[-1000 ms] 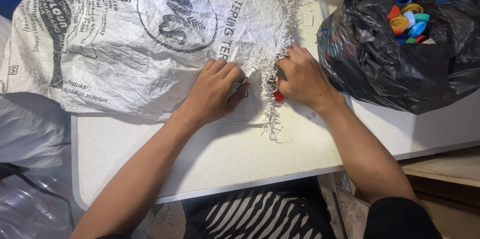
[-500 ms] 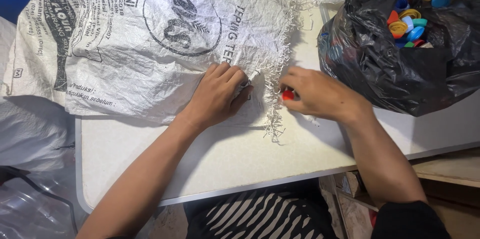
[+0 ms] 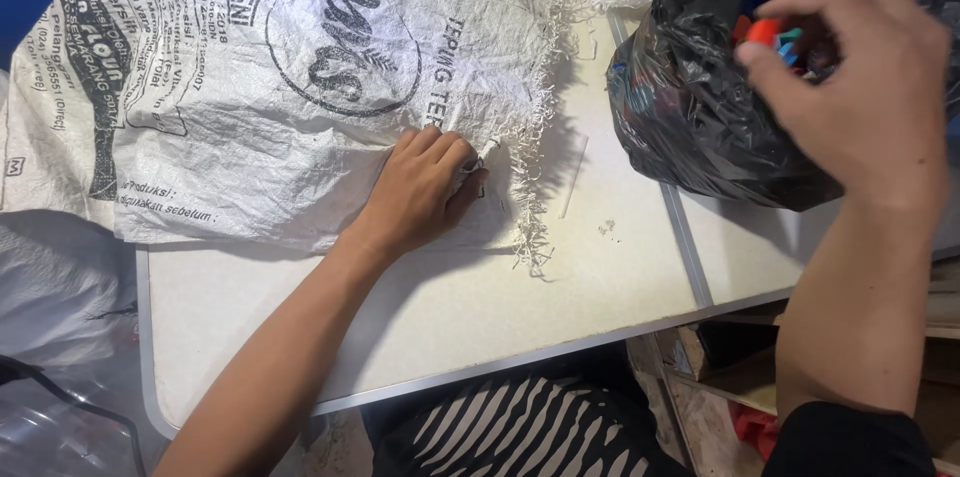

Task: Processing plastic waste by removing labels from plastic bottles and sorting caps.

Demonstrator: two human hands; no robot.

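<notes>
Woven white sack (image 3: pixel 270 107) with frayed edge, left hand (image 3: pixel 420 192) grip clamped on it, right hand (image 3: pixel 860 87) apparently pinching a red cap (image 3: pixel 764 31)

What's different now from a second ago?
The right hand left the frayed sack edge and rose to the black bag, pinching a small red piece. The left hand stayed pressed on the white woven sack on the table.
</notes>
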